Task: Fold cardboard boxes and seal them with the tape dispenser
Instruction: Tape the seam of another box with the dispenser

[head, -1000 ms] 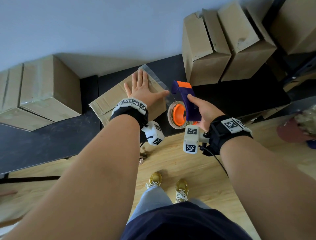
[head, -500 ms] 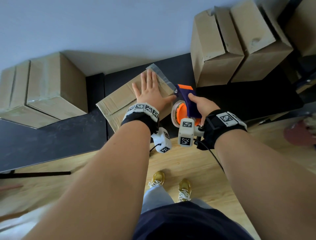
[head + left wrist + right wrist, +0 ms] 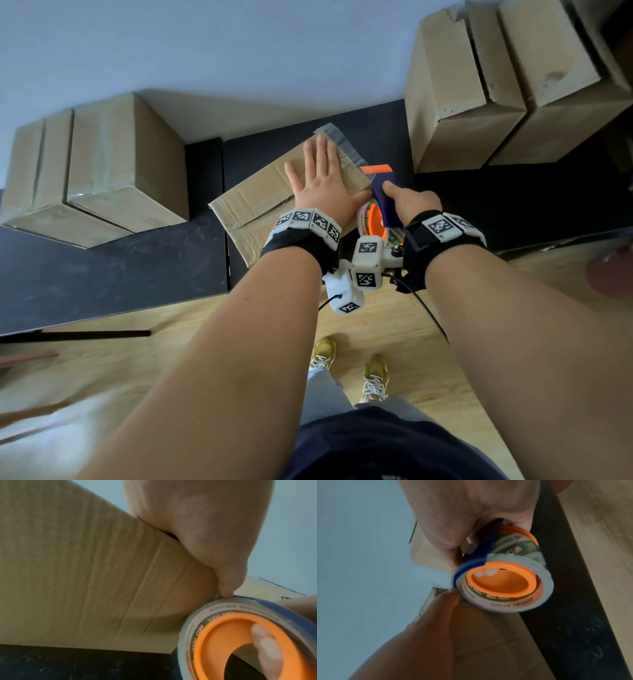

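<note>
A small folded cardboard box (image 3: 260,202) lies on the black table (image 3: 137,274), with a strip of clear tape (image 3: 339,147) running along its right top edge and sticking out past the far corner. My left hand (image 3: 322,185) lies flat on the box top, fingers straight, thumb tip touching the tape roll (image 3: 224,593). My right hand (image 3: 411,202) grips the blue and orange tape dispenser (image 3: 383,202) at the box's near right corner, fingers curled through its orange core (image 3: 498,582). The box's side wall (image 3: 85,574) fills the left wrist view.
A large taped box (image 3: 102,164) sits on the table at the left. Two tall boxes (image 3: 496,85) stand at the back right against the pale wall. The wooden floor (image 3: 171,342) and my shoes (image 3: 349,366) lie below the table's near edge.
The right hand has brought the dispenser leftward, against the box's right corner beside the left thumb. The left hand stays flat on the box top.
</note>
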{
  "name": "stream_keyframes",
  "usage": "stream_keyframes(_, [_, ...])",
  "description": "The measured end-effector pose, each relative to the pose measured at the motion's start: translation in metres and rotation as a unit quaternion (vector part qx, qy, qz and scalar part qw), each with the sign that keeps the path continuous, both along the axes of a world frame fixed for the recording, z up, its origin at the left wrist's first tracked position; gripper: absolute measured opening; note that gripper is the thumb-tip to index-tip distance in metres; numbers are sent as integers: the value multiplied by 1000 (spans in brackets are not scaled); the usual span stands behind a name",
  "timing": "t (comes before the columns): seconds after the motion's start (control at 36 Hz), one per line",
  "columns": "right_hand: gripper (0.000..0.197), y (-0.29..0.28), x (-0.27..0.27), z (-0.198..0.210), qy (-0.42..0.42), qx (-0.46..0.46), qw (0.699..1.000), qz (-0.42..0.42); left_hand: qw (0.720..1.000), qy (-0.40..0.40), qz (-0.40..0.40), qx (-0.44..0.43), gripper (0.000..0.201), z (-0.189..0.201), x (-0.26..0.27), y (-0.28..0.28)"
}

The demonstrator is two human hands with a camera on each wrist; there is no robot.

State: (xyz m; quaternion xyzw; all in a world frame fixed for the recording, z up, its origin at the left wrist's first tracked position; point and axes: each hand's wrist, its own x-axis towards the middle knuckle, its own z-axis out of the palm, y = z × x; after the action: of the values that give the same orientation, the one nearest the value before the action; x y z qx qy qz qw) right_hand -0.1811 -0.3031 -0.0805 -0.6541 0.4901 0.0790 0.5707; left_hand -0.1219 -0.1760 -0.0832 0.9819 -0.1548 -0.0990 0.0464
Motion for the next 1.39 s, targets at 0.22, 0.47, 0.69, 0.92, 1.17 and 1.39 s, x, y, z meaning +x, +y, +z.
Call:
stream_keyframes(0.22, [47,-2,0,-4,0,-2,1000,5,1000,8,-6,-12,102,4,-3,2])
stream_keyframes(0.47, [71,-15,-24,-17,-34,115,991,-59,1000,16,-4,-17,109,5,0,2])
stream_keyframes(0.69, [42,-35,-63,-8,-113,213,970,-34,999,30,-3,-11,99,9,1,3])
stream_keyframes(0.92, [31,-41,-79,-9,-174,276,945,-18,999,33,4,-6,99,10,1,2])
stream_keyframes(1.17, [43,-39,-85,1,-175,289,941,26,999,24,13,-19,102,11,4,2])
stream_keyframes(1.39, [30,-41,-76,8,-209,280,937,-25,997,-13,12,-74,95,19,3,-3])
